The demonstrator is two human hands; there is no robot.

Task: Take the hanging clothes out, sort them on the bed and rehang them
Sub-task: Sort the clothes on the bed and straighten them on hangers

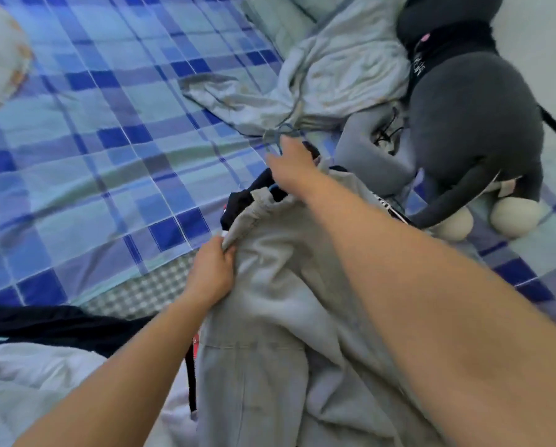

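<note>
— Which step is this, would you say?

— Sorting on the bed (93, 130), I'd judge. The left hand (213, 269) pinches a fold at the edge of the grey top (270, 317), fingers curled round the cloth. That top lies draped on the pile right under both arms, soft fleece by the look, thick and matte, with a seam across it below the pinch.

— And the other hand?

— The right hand (291, 167) is further out, past the collar, curled down over the neck of the hanger (280, 137). It looks like it's gripping there, though blur hides the fingertips. The hook, thin blue wire, pokes out just beyond the knuckles.

— What's under the grey one?

— A dark garment (241, 198), just beyond the left hand, between the two grips. Smooth, nearly black.

— Next move?

— Probably holding the hanger steady while the shoulder is drawn free or squared up; it calls for the two hands pulling apart gently.

— Beyond that?

— A crumpled pale sheet (328, 79) past the hook, thin and creased, and a plump grey plush toy (470, 124) off to the right of it.
</note>
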